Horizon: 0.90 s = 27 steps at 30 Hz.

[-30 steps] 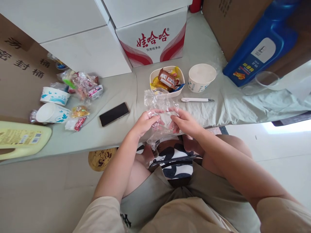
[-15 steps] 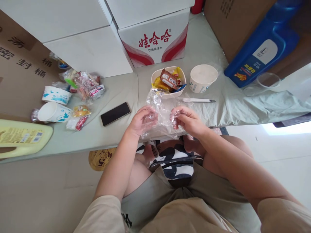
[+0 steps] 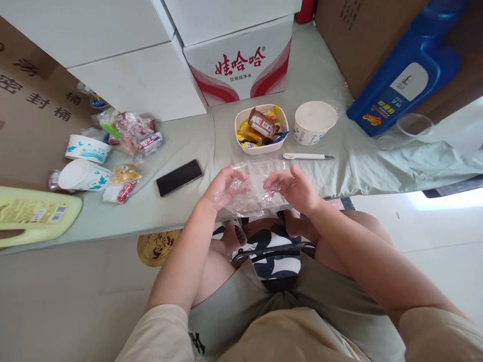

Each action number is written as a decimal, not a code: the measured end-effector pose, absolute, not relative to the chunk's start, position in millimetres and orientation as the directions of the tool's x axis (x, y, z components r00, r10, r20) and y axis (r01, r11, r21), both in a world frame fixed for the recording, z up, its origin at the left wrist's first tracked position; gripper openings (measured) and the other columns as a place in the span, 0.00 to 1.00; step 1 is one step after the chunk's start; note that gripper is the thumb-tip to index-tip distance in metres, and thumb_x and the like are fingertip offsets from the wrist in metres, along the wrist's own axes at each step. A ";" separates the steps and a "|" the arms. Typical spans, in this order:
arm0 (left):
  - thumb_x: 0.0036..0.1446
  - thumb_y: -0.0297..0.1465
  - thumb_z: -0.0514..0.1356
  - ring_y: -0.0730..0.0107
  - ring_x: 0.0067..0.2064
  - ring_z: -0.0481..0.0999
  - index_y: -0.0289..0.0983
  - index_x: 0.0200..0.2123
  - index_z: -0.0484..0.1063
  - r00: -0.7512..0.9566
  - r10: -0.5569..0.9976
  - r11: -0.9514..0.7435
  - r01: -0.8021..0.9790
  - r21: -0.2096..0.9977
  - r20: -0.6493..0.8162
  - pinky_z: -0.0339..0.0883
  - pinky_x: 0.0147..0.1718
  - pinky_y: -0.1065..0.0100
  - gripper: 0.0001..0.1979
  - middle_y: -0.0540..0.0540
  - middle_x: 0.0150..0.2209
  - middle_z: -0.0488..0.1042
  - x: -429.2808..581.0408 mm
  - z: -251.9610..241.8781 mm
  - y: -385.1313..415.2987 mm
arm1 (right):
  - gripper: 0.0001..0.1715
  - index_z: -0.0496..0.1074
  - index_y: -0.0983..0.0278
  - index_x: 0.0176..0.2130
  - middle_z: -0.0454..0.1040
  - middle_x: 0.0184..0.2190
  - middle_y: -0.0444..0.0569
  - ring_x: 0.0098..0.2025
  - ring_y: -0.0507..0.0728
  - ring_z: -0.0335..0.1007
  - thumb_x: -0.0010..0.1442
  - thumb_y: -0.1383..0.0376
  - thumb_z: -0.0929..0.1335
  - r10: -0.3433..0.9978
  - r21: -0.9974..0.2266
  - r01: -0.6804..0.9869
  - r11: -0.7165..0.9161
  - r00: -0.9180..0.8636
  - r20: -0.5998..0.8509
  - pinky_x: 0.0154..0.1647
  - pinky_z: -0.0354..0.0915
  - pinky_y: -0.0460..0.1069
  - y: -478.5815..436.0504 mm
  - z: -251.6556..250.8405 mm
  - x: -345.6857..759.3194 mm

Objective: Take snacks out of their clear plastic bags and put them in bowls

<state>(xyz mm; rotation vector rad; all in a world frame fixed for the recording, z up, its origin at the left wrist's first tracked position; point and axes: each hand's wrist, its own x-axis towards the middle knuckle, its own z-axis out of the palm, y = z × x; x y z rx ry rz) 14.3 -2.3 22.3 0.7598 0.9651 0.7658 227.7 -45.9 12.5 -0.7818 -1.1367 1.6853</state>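
A clear plastic bag (image 3: 256,188) lies spread and crinkled at the table's front edge, between my hands. My left hand (image 3: 225,188) is at the bag's left side, its fingers loosely curved and apart, touching the film. On the other side, my right hand (image 3: 294,188) has its thumb raised away from its stretched fingers, whose tips rest by the film. Beyond the bag stands a white tub (image 3: 260,149) filled with wrapped snacks (image 3: 261,124). A white utility knife (image 3: 307,156) lies just past my right hand.
A paper bowl (image 3: 315,120) is right of the tub; a black phone (image 3: 179,177) lies to the left. Farther left are paper bowls (image 3: 85,174) and wrapped snacks (image 3: 132,128). A blue bottle (image 3: 407,75), a clear cup (image 3: 415,125) and a white carton (image 3: 241,63) stand around the table.
The bag, bunched up and raised between my hands before, now lies flatter on the table, away from the tub and knife. My right hand's pinch has opened; my left fingers have loosened.
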 end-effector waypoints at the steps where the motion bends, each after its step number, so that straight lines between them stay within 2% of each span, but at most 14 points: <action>1: 0.52 0.46 0.67 0.70 0.30 0.75 0.35 0.24 0.72 0.376 0.832 0.504 -0.204 0.839 -0.408 0.75 0.33 0.67 0.19 0.48 0.26 0.72 13.9 20.9 -2.9 | 0.41 0.77 0.62 0.29 0.76 0.27 0.51 0.29 0.56 0.72 0.59 0.31 0.60 0.931 -0.937 -0.317 -0.144 -0.364 -0.020 0.36 0.67 0.53 -45.3 12.3 227.7; 3: 0.46 0.44 0.72 0.70 0.31 0.75 0.35 0.26 0.73 0.404 0.829 0.484 -0.175 0.857 -0.386 0.75 0.33 0.67 0.19 0.49 0.27 0.72 13.0 18.8 -4.4 | 0.41 0.75 0.62 0.25 0.74 0.25 0.50 0.28 0.55 0.70 0.59 0.31 0.60 0.943 -0.955 -0.258 -0.144 -0.328 -0.054 0.35 0.66 0.52 -44.1 11.9 227.7; 6: 0.42 0.40 0.74 0.73 0.31 0.75 0.35 0.30 0.73 0.434 0.818 0.468 -0.125 0.875 -0.376 0.75 0.36 0.67 0.19 0.51 0.29 0.73 12.2 17.7 -6.0 | 0.34 0.71 0.62 0.22 0.71 0.22 0.47 0.26 0.53 0.67 0.59 0.38 0.65 0.959 -0.978 -0.169 -0.125 -0.272 -0.076 0.32 0.63 0.50 -43.2 12.9 227.6; 8: 0.43 0.38 0.74 0.75 0.31 0.74 0.35 0.31 0.72 0.422 0.826 0.456 -0.110 0.883 -0.374 0.75 0.36 0.68 0.18 0.51 0.30 0.73 12.2 17.5 -6.1 | 0.25 0.71 0.63 0.26 0.69 0.22 0.44 0.26 0.51 0.65 0.58 0.44 0.70 0.962 -0.985 -0.140 -0.100 -0.265 -0.060 0.31 0.62 0.49 -43.4 14.5 227.3; 10: 0.44 0.36 0.73 0.76 0.30 0.74 0.36 0.31 0.71 0.392 0.845 0.438 -0.121 0.891 -0.363 0.73 0.34 0.70 0.17 0.52 0.30 0.74 12.5 17.4 -5.6 | 0.18 0.71 0.62 0.34 0.68 0.24 0.41 0.26 0.50 0.64 0.55 0.51 0.73 0.965 -0.983 -0.155 -0.093 -0.258 -0.051 0.31 0.62 0.48 -43.7 15.2 226.4; 12: 0.44 0.36 0.72 0.76 0.29 0.73 0.36 0.31 0.71 0.362 0.863 0.425 -0.141 0.894 -0.353 0.71 0.32 0.71 0.16 0.52 0.29 0.74 13.2 17.3 -4.9 | 0.19 0.69 0.61 0.41 0.68 0.27 0.39 0.27 0.49 0.65 0.53 0.56 0.74 0.968 -0.976 -0.186 -0.108 -0.245 -0.061 0.30 0.63 0.48 -43.8 14.3 225.2; 14: 0.44 0.35 0.71 0.77 0.28 0.73 0.36 0.31 0.70 0.337 0.875 0.415 -0.154 0.896 -0.348 0.70 0.32 0.72 0.15 0.52 0.29 0.75 14.1 17.6 -4.7 | 0.22 0.67 0.60 0.44 0.69 0.29 0.39 0.27 0.49 0.65 0.50 0.60 0.73 0.966 -0.971 -0.200 -0.131 -0.244 -0.081 0.31 0.63 0.48 -43.7 12.6 224.1; 21: 0.44 0.35 0.71 0.77 0.28 0.74 0.37 0.33 0.69 0.336 0.868 0.429 -0.141 0.892 -0.365 0.69 0.31 0.72 0.16 0.52 0.29 0.74 15.0 19.7 -5.3 | 0.22 0.66 0.60 0.44 0.69 0.31 0.40 0.29 0.49 0.64 0.48 0.63 0.71 0.965 -0.974 -0.160 -0.161 -0.231 -0.122 0.30 0.61 0.48 -43.0 12.6 224.5; 27: 0.42 0.35 0.74 0.74 0.30 0.77 0.38 0.40 0.69 0.380 0.850 0.434 -0.112 0.894 -0.365 0.71 0.34 0.70 0.24 0.52 0.34 0.76 12.9 16.9 -5.5 | 0.23 0.65 0.60 0.45 0.69 0.33 0.41 0.30 0.50 0.64 0.49 0.62 0.72 0.970 -0.976 -0.158 -0.150 -0.215 -0.115 0.34 0.64 0.49 -43.3 13.9 223.4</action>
